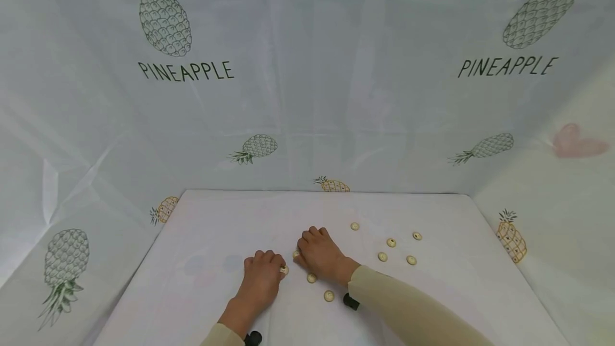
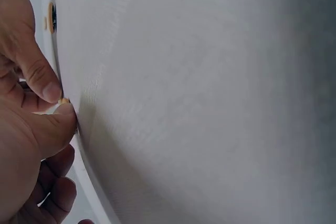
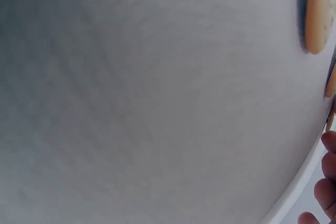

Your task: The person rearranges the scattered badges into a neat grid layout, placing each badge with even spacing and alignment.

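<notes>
My left hand [image 1: 263,279] grips a small round wooden disc [image 1: 284,269] at its thumb side, low over the white table. Just to its right, the fingers of my right hand [image 1: 323,254] are curled at another wooden disc [image 1: 295,254], partly hidden by them. In the left wrist view, the thumbs of the two hands come close together around a thin edge of a disc [image 2: 65,100]. Two more discs lie by my right wrist, a nearer disc [image 1: 329,296] and a farther disc [image 1: 311,278]. Faint marks show on a disc [image 3: 319,17] in the right wrist view.
Several similar discs, among them one disc [image 1: 391,242], lie scattered on the right half of the white table [image 1: 192,303]. White cloth [image 1: 336,95] printed with pineapples hangs behind the table and at both sides. A black device part [image 1: 351,301] sits at my right wrist.
</notes>
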`<state>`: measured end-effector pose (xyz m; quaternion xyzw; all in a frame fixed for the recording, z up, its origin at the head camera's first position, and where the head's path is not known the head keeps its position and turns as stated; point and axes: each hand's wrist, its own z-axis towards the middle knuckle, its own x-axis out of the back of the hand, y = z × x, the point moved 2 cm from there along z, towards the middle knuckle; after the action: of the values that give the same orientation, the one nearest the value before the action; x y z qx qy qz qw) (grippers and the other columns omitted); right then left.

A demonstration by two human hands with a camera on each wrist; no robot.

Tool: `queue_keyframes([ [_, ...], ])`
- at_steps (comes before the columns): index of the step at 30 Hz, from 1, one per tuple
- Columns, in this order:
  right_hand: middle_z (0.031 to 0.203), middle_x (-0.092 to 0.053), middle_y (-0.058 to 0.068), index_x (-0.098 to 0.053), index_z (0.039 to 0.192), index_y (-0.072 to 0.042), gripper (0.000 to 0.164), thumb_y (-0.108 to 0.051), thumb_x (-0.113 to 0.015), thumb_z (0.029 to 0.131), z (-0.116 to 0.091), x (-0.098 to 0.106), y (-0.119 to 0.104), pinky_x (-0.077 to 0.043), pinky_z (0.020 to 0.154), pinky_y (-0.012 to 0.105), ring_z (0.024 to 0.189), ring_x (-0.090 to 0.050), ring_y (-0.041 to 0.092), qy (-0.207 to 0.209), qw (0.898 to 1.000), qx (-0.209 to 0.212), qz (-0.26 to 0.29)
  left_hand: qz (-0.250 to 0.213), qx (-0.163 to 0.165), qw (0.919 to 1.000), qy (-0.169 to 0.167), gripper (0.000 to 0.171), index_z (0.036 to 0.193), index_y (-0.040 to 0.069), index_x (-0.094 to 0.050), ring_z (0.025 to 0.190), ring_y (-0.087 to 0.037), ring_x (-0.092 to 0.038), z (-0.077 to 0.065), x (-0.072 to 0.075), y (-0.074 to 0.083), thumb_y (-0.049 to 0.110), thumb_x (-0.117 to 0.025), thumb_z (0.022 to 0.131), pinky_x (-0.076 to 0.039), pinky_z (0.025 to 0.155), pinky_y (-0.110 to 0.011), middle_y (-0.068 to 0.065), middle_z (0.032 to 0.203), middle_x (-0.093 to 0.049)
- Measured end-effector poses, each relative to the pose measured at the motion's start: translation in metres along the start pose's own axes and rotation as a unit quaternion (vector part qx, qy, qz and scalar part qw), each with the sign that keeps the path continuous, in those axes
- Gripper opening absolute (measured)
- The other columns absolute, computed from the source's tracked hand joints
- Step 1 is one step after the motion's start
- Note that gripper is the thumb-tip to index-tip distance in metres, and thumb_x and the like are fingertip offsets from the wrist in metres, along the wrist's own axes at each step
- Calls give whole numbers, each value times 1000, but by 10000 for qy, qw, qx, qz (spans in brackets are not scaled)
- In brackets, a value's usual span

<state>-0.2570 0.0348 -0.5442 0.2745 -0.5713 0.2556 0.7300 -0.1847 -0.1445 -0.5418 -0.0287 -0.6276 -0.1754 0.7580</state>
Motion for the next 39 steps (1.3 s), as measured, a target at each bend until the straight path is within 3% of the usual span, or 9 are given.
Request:
queue_keyframes([
  [8, 98, -59, -6, -68, 100, -19, 23, -40, -61, 106, -2, -2, 5, -43, 87, 35, 93, -45, 14, -37, 9999, -66, 152, 326, -94, 9993, 138, 24, 97, 14, -68, 88, -22, -50, -1, 0, -2, 25, -87, 86, -42, 80, -48, -2, 97, -62],
  [16, 103, -62, -4, -72, 105, -17, 20, -35, -64, 106, -25, 6, 30, -42, 88, 37, 97, -47, 16, -202, 9983, -291, 473, 229, 100, 9994, -221, 24, 103, 15, -70, 98, -23, -53, -2, 1, -6, 31, -84, 90, -43, 89, -52, -2, 103, -64],
  [23, 104, -62, -5, -73, 106, -20, 11, -30, -68, 104, -42, 9, 46, -39, 87, 37, 96, -45, 16, -25, 9968, -311, 738, 398, -346, 9986, 5, 25, 101, 15, -68, 98, -23, -52, -1, -2, -9, 31, -84, 90, -43, 88, -51, -2, 101, -64],
  [33, 98, -60, -1, -70, 103, -13, 33, -46, -74, 98, -45, 9, 45, -39, 86, 41, 94, -47, 19, 191, 9953, -737, 602, 396, -303, 9988, 41, 24, 99, 15, -67, 95, -22, -52, -2, -2, -6, 30, -83, 91, -44, 86, -50, -1, 99, -63],
  [39, 96, -60, -3, -69, 98, -16, 28, -43, -75, 98, -46, 7, 45, -40, 85, 38, 92, -47, 17, 231, 9958, -735, 491, 416, -233, 9989, -39, 23, 99, 14, -67, 94, -22, -52, -1, 0, -3, 30, -82, 92, -45, 86, -50, -2, 98, -63],
])
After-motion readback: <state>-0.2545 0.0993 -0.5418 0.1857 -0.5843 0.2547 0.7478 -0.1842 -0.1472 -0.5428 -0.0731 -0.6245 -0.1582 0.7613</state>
